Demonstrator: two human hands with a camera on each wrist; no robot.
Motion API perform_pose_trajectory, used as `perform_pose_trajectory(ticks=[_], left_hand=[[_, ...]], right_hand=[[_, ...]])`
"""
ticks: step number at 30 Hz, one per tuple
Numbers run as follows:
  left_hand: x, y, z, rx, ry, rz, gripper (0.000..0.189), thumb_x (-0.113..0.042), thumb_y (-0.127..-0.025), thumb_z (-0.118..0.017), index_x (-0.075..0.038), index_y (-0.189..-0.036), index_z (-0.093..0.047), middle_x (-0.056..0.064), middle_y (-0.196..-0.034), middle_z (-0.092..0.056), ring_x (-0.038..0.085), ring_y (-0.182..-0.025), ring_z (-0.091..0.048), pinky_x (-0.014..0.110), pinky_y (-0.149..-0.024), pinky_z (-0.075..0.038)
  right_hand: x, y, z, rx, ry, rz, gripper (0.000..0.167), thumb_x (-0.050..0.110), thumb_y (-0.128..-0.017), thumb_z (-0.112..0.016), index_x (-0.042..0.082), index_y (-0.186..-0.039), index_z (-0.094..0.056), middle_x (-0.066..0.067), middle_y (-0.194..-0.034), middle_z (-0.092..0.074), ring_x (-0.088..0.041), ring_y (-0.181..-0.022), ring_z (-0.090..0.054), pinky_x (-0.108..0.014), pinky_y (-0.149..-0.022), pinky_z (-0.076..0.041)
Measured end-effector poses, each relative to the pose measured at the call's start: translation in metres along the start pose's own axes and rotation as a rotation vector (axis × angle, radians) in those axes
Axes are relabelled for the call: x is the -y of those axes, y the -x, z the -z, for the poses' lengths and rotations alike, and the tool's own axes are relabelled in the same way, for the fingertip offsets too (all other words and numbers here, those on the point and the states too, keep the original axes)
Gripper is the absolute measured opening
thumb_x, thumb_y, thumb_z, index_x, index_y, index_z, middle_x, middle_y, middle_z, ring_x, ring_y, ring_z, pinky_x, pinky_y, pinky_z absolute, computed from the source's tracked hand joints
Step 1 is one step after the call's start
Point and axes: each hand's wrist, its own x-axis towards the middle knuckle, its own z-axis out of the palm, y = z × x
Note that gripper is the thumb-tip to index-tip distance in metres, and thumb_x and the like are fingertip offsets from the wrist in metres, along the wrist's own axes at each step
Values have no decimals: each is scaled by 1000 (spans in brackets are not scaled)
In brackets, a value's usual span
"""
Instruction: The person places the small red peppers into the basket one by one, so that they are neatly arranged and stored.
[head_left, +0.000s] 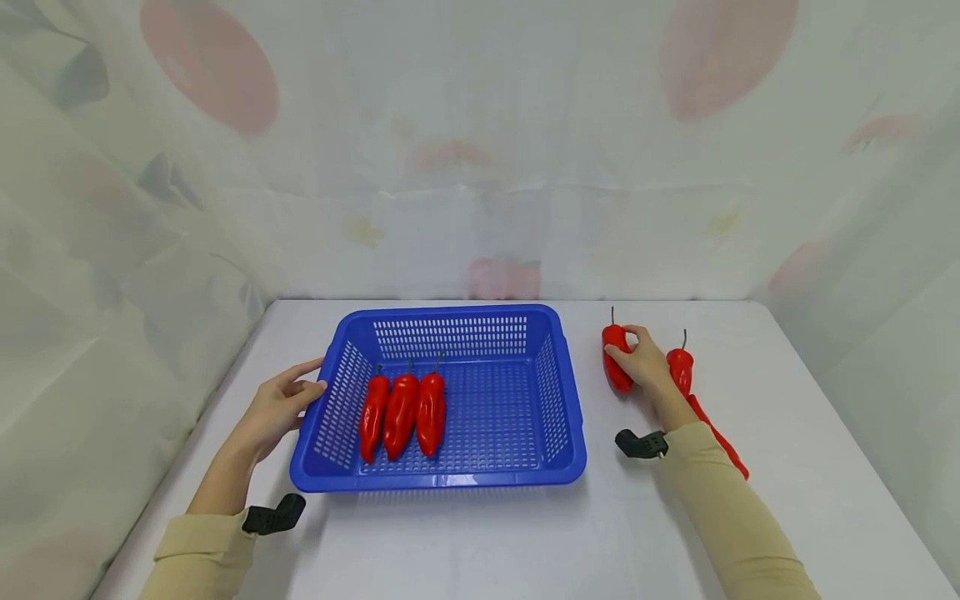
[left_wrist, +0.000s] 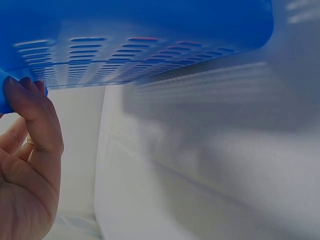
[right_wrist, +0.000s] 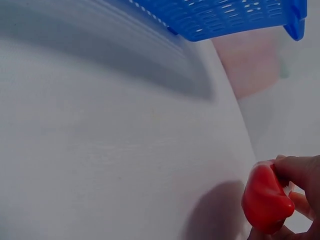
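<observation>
A blue plastic basket (head_left: 480, 480) with slotted walls stands mid-table. My left hand (head_left: 281, 404) grips its left rim, thumb on the near side, as the left wrist view also shows. Three red peppers (head_left: 401, 415) with green stems lie side by side in the basket's left half. To the right of the basket, my right hand (head_left: 640, 362) holds another red pepper (head_left: 615, 358) between thumb and fingers, its stem pointing away from me. In the right wrist view this pepper (right_wrist: 266, 200) hangs over its shadow on the table.
Beyond my right wrist lies one more red pepper (head_left: 680, 367), partly hidden by the hand. A thin red length (head_left: 723, 442) shows along my right sleeve, mostly covered. The white table (head_left: 495, 550) meets patterned curtains (head_left: 465, 167) at the back and sides.
</observation>
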Motion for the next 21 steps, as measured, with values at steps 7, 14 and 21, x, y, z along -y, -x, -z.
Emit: perform_pose_trajectory(ticks=[7, 14, 21], left_hand=[[-1, 0, 0, -3, -5, 4, 65, -41, -92, -52, -15, -146, -27, 23, -113, -54, 16, -85, -64, 37, -75, -56], [-2, 0, 0, 0, -9, 4, 65, -41, -92, -52, -15, -146, -26, 23, -113, -54, 17, -85, -65, 37, -75, -56], [-2, 0, 1, 0, -14, 11, 65, -41, -92, -52, -16, -146, -26, 23, -113, -55, 17, -86, -64, 37, -74, -56]], right_hand=[[14, 7, 12, -11, 10, 77, 63, 33, -92, -51, 6, -142, -24, -29, -126, -45, -40, -109, -50, -47, -86, -50], [28, 11, 22, -15, -20, 112, 63, 32, -92, -51, 7, -142, -23, -28, -126, -44, -40, -107, -50, -47, -83, -51], [42, 15, 30, -6, -55, 133, 66, 33, -91, -54, 7, -142, -21, -26, -125, -44, -40, -105, -52, -47, -80, -53]])
